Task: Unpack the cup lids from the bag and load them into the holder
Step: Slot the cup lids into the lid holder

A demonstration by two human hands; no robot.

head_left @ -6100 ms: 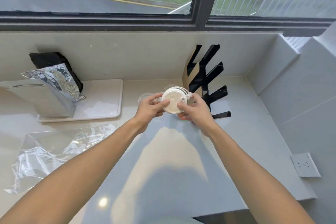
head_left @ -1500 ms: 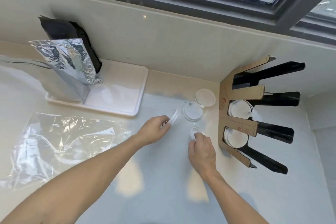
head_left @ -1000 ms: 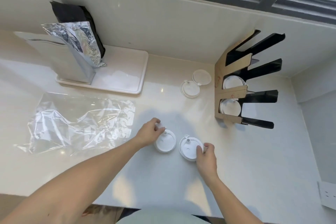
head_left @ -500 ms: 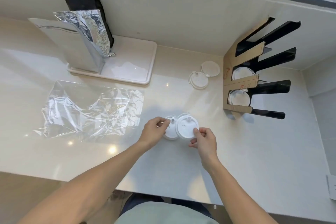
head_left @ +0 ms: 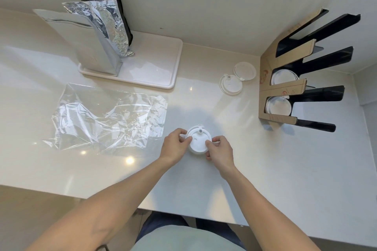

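left hand (head_left: 175, 144) pinches white cup lids (head_left: 198, 141) at their left rim, fingers curled | right hand (head_left: 219, 149) pinches right rim | lids over counter (head_left: 285, 169), between clear bag (head_left: 106, 120) and holder (head_left: 285, 89) | stack count hard to tell; lower edge hidden by fingers

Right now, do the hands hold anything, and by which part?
Yes. Both hands hold the white cup lids by the rim: the left hand pinches the left edge, the right hand the right edge.
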